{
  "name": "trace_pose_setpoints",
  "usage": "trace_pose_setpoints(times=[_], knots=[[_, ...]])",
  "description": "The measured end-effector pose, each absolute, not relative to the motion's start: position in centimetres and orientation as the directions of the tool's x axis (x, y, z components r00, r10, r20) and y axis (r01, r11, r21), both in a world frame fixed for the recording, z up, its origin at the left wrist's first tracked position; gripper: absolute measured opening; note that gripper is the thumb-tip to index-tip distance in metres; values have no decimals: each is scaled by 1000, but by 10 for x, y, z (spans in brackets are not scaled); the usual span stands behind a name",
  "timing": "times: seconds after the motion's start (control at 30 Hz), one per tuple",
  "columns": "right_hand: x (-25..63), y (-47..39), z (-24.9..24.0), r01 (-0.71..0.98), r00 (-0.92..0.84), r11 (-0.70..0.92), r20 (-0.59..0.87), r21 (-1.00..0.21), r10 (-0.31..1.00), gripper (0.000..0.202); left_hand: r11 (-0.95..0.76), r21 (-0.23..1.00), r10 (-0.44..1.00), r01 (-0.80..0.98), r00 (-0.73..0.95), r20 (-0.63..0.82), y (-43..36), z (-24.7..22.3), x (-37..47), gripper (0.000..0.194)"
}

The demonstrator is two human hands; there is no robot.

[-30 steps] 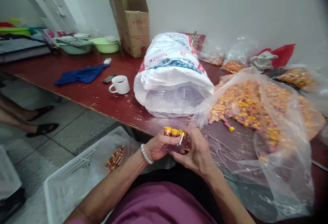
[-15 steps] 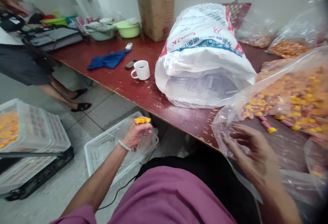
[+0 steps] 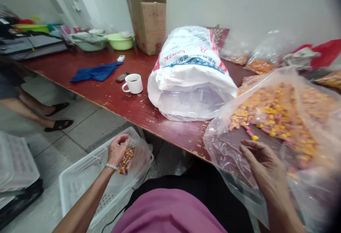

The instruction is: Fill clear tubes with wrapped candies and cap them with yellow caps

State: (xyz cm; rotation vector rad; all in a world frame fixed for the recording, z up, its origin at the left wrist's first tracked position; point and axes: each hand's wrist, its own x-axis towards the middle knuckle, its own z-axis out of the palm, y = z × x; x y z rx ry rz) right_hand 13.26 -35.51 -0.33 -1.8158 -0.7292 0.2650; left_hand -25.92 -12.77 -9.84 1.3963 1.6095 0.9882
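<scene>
My left hand [image 3: 118, 151] is over the white plastic crate [image 3: 64, 190] on the floor, fingers curved apart and holding nothing. Just below it, several small pieces with red-and-yellow wrappers [image 3: 126, 161] show in the clear-lined crate. My right hand [image 3: 263, 158] hovers at the mouth of the large clear bag [image 3: 221, 144] on the table, its fingers loosely curled apart with nothing between them. Many yellow-ended wrapped pieces [image 3: 277, 117] fill the bag's far part, and a single piece [image 3: 250, 132] lies nearer my right hand.
On the red table [image 3: 112, 99] are a big white sack [image 3: 186, 80], a white mug [image 3: 133, 84], a phone [image 3: 122, 77], a blue cloth [image 3: 97, 72], a cardboard box [image 3: 153, 27] and basins. A person's legs [image 3: 29, 108] and stacked crates [image 3: 17, 162] are at the left.
My left hand has opened and released the bunch of wrapped pieces, which now shows below it. The view has turned to the right. My right hand remains by the bag, fingers still apart.
</scene>
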Motion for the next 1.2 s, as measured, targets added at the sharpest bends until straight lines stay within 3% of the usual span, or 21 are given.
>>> trace_pose_setpoints(times=[0.1, 0.2, 0.27, 0.33, 0.43, 0.67, 0.77, 0.83, 0.93, 1.0, 1.1, 1.2], knots=[[152, -356, -7, 367, 789, -216, 179, -905, 588, 42, -317, 865, 948, 390, 173, 269, -131, -53, -198, 20], [175, -356, -9, 439, 790, -318, 193, -840, 581, 44, -667, 683, 726, 298, 465, 506, -134, -16, -124, 18], [193, -354, -10, 472, 804, -391, 204, -790, 559, 46, -782, 560, 589, 272, 615, 524, -133, -4, -76, 23], [210, -350, -11, 483, 826, -454, 216, -749, 521, 47, -827, 467, 526, 313, 725, 445, -129, -2, -34, 28], [232, -341, -12, 505, 840, -530, 247, -682, 483, 43, -819, 428, 534, 383, 782, 321, -118, -8, 9, 25], [249, -316, -27, 592, 786, -551, 271, -589, 555, 21, -737, 559, 590, 380, 765, 258, -106, -14, 13, 26], [248, -315, -29, 577, 788, -542, 244, -610, 565, 18, -609, 727, 633, 316, 746, 207, -115, -9, -10, 25], [245, -318, -25, 565, 788, -517, 234, -643, 570, 19, -411, 891, 638, 194, 759, 129, -127, -5, -24, 26], [227, -323, -11, 532, 783, -444, 220, -721, 582, 28, -81, 996, 578, 43, 816, 12, -151, 1, -38, 31], [202, -327, 2, 501, 769, -376, 202, -780, 607, 39, 24, 999, 523, 23, 852, -32, -168, 5, -42, 32], [151, -330, 21, 459, 692, -228, 184, -859, 698, 41, 10, 998, 465, 56, 884, -55, -188, 12, -44, 31], [111, -330, 36, 508, 497, 0, 293, -861, 816, 25, -132, 984, 438, 123, 897, -53, -201, 21, -44, 30]])
